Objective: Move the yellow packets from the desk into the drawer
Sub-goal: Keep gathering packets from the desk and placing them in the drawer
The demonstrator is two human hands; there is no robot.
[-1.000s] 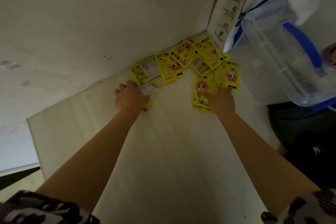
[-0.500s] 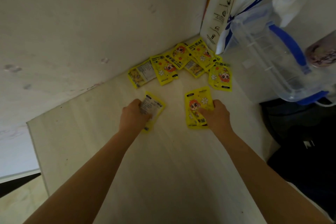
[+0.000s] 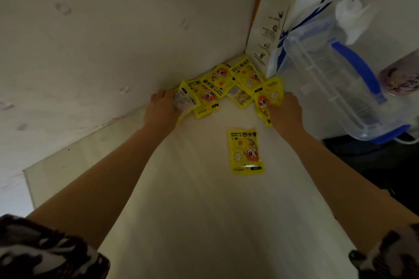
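Several yellow packets lie fanned out in the desk's far corner against the wall. One more yellow packet lies alone, flat on the desk, nearer to me. My left hand is at the left end of the pile, its fingers closed on a packet with its white label side up. At the right end, my right hand grips a cartoon-printed yellow packet. No drawer is in view.
A white paper coffee bag stands in the corner behind the pile. A clear plastic jug with a blue handle stands at the right, close to my right hand. The pale desk ends at a left edge; dark space lies at the right.
Both hands pulled packets toward me, then reached back to the pile. My right hand let its packet go mid-desk and took hold of another. My left hand still shows a label-side packet.
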